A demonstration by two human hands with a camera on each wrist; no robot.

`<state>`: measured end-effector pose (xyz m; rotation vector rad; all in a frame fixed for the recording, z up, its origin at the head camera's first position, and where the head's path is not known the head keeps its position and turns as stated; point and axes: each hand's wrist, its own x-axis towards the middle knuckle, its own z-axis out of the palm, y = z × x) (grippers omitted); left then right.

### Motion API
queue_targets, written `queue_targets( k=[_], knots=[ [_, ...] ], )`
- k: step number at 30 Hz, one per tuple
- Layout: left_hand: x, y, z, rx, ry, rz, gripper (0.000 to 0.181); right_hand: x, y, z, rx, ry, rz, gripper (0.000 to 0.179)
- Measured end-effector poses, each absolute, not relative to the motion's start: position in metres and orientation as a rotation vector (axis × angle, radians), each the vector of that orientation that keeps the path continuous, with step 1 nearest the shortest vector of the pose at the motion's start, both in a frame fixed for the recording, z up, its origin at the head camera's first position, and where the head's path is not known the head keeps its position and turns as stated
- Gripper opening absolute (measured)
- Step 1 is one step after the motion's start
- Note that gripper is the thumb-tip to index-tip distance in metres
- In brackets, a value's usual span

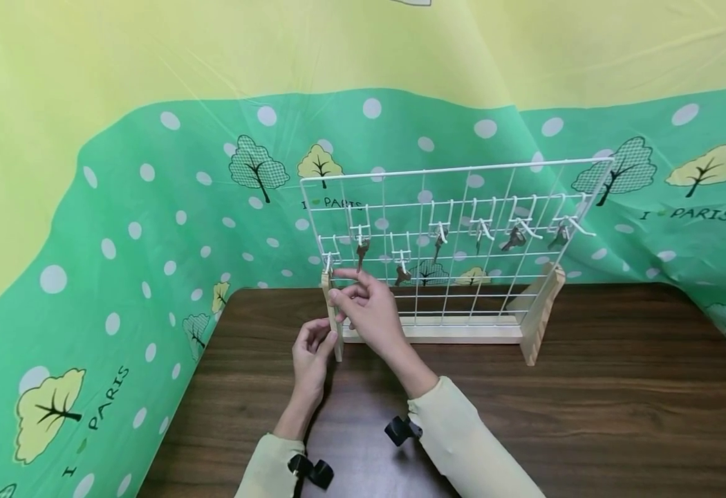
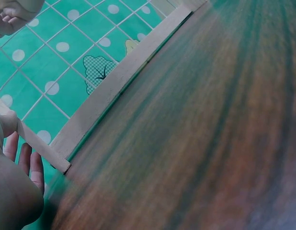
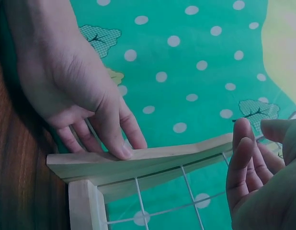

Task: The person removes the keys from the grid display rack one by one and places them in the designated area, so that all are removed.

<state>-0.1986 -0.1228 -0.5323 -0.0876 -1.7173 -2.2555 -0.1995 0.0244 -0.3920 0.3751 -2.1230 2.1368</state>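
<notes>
A white wire grid rack [image 1: 456, 168] stands on a wooden base [image 1: 450, 335] between two wooden end supports. My left hand [image 1: 311, 356] grips the left end support [image 1: 333, 325], thumb on its near edge and fingers round the outer side. At the grid's lower left is my right hand [image 1: 372, 315], index finger stretched toward the leftmost white hook [image 1: 329, 261]. In the right wrist view, the right hand's thumb and fingertips [image 3: 242, 125] are apart, with a small dark tip beside the index finger. Several keys hang from other hooks, among them a brown key [image 1: 363, 253].
The right end support [image 1: 542, 315] holds up the rack's far side. Dark brown wood covers the table [image 1: 637, 394]. A green and yellow patterned cloth [image 1: 151, 277] hangs close behind and to the left. Black wrist cameras [image 1: 403, 430] sit on both sleeves.
</notes>
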Motion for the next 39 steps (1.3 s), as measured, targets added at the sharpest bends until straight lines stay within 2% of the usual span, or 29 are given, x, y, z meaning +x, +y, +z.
queue_targets(
  k=[39],
  knots=[
    [-0.199, -0.123, -0.534, -0.108, -1.695, -2.258, 0.032, -0.202, 0.008, -0.389, 0.228, -2.008, 2.136, 0.031]
  ],
)
